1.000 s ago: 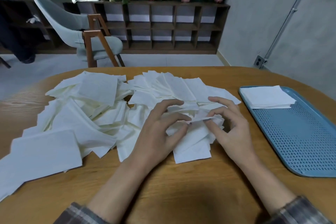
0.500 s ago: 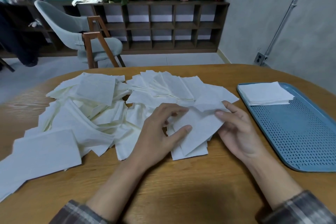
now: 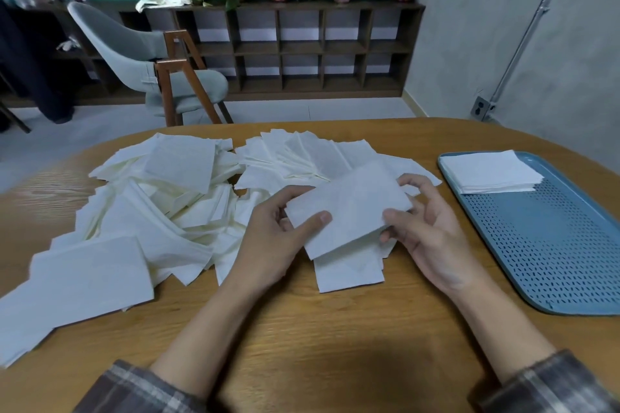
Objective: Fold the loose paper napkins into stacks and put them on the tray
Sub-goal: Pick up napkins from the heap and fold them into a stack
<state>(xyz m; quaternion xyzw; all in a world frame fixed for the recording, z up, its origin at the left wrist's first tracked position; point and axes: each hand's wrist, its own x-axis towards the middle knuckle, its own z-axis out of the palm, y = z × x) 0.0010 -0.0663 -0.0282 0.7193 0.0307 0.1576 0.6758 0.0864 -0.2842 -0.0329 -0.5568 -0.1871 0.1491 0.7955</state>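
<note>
- Your left grip (image 3: pixel 278 238) and right grip (image 3: pixel 426 228) share one white folded paper napkin (image 3: pixel 349 208). The left thumb presses on top of its left end with the fingers curled beneath. The right thumb pinches its near right corner, and a finger hooks over the far edge.
- A second ago both grips were down in the heap, working a creased sheet. Half a second ago that sheet lay spread low across the pile. Now it is a tidy rectangle, raised clear of the pile and spanning the gap between the two grips.
- That suggests the fold is done or nearly done, and this piece looks ready to join a stack.
- Well apart to the right of your right grip lies the blue perforated plastic tray (image 3: pixel 553 245). One stack of white folded napkins (image 3: pixel 489 171) sits at its far end.
- Just below the grips, another white folded sheet (image 3: pixel 349 271) lies flat on the round wooden desk (image 3: pixel 335 345).
- Left of and beyond your left grip sprawls the large heap of loose white napkins (image 3: pixel 167 211). With that much unsorted, I judge most of the task still lies ahead.
</note>
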